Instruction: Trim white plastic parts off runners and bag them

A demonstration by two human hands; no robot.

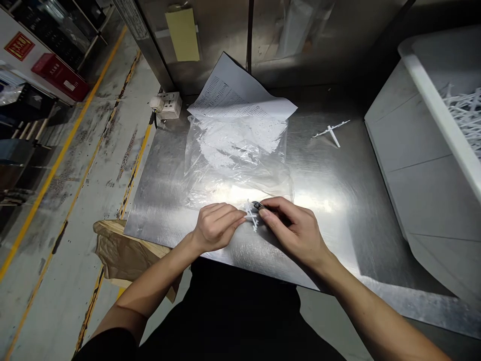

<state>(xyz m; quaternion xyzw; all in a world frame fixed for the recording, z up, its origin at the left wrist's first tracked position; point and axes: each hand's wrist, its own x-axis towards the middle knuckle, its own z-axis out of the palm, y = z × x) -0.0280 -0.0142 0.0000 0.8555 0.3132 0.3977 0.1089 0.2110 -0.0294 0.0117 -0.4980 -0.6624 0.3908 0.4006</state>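
Pinched between the thumb and fingers of my left hand [218, 225] is a white plastic sprue [252, 216], a thin stem with small branching pieces. My right hand [295, 225] is closed on a small dark metal clipper [257, 205], its tip beside the upper part of the sprue; most of the tool is hidden by my fingers. Just beyond both hands lies a clear plastic bag [240, 173] with many tiny white parts [221, 143] inside. Another white sprue [330, 131] rests on the metal table to the right.
A printed sheet [240, 93] covers the bag's far edge. On the right stands a large pale bin [409, 140] holding many white sprues [466, 115]. A power socket [170, 105] sits at the back left corner of the metal table [158, 190]; brown paper [124, 250] hangs below its left edge.
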